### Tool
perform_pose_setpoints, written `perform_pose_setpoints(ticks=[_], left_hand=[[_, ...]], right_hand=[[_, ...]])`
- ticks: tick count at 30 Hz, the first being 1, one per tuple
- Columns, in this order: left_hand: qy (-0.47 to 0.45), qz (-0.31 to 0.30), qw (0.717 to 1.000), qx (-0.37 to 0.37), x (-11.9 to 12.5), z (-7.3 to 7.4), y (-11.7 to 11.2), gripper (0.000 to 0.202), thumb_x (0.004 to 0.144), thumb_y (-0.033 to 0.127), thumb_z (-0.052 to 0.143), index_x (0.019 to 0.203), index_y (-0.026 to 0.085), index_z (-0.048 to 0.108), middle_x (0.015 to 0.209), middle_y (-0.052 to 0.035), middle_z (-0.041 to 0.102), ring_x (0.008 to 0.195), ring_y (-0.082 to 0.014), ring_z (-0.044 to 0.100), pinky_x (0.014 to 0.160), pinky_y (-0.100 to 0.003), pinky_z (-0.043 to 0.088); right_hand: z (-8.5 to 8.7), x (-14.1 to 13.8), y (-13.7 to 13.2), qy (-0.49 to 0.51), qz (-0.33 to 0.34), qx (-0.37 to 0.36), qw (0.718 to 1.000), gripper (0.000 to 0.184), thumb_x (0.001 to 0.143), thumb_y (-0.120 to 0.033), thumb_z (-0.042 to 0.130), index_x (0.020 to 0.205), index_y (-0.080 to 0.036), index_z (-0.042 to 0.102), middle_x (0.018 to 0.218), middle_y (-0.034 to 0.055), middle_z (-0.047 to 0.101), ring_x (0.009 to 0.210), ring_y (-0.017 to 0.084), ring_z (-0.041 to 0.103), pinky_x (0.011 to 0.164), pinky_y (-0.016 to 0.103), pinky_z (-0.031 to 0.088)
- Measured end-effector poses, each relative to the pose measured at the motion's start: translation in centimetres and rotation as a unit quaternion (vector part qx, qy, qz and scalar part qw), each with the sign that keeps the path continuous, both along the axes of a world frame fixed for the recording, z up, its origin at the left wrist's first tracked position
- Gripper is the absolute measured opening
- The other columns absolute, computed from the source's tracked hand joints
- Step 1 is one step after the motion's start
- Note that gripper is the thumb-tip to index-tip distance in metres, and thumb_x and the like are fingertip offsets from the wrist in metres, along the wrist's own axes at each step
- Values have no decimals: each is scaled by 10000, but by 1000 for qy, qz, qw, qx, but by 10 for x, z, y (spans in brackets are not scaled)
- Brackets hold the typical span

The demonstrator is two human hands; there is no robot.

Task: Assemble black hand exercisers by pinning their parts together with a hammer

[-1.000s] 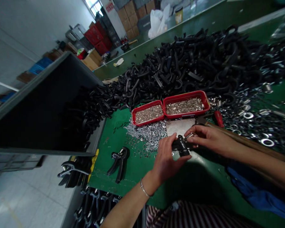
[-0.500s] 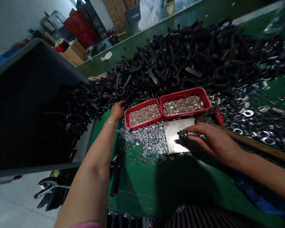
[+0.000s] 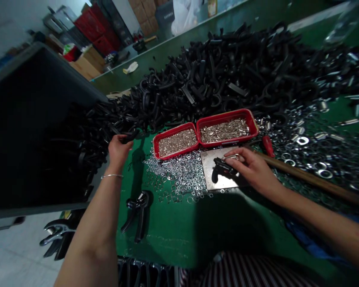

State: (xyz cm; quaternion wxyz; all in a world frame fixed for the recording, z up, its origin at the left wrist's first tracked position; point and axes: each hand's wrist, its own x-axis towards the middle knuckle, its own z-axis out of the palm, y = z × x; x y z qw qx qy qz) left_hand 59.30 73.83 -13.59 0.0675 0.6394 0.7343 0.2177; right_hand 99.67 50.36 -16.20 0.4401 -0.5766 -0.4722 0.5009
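Note:
My left hand point(image 3: 118, 149) reaches out to the left and closes on a black plastic handle piece point(image 3: 129, 137) at the edge of the big heap of black handle pieces point(image 3: 215, 75). My right hand point(image 3: 250, 167) rests on a small metal plate point(image 3: 217, 169) and grips a black handle part with a metal spring point(image 3: 224, 166). Just beyond the plate stand two red trays point(image 3: 224, 118) filled with small metal pins. Loose silver washers point(image 3: 179, 175) lie between my hands.
An assembled black hand gripper point(image 3: 137, 213) lies on the green table point(image 3: 179, 235) near its front edge. A large dark bin point(image 3: 36, 131) stands at the left. A wooden-handled hammer point(image 3: 311, 179) lies at the right among metal rings point(image 3: 323, 151). More finished grippers point(image 3: 56, 237) hang below the table.
My left hand left the part at the plate, went to the heap at the left and has closed on a black piece. My right hand stays on the plate with the handle part.

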Motion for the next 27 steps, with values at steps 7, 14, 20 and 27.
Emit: perform_pose_setpoints(ticks=[7,14,20,27], left_hand=[[-271,-2,951,150,-8,49,-76,325,803,228,762,1088,211,607,905,66,651,812,-100,610,780,-263,529],[-183,-111,964,158,48,96,-128,376,656,293,892,945,176,681,867,18,680,798,-146,607,743,-282,483],[-423,-168,881,132,81,98,-152,412,724,314,850,1059,182,649,903,1,674,734,-121,622,652,-248,486],[-550,-229,802,-33,151,46,-197,277,965,442,584,1096,212,502,831,-18,692,574,-107,614,510,-219,469]], right_hand=[[2,-1,-17,309,93,-176,930,312,845,-433,738,983,-159,688,1038,77,677,804,132,625,715,268,547],[13,3,-26,147,54,-110,982,353,856,-521,705,957,-184,679,926,33,648,778,120,584,649,213,480],[24,6,-27,137,69,-51,987,353,858,-544,685,929,-207,607,903,10,628,775,126,594,634,220,489],[19,-5,-25,60,87,-17,994,341,912,-547,595,890,-216,518,671,-51,510,478,86,441,460,232,342]])
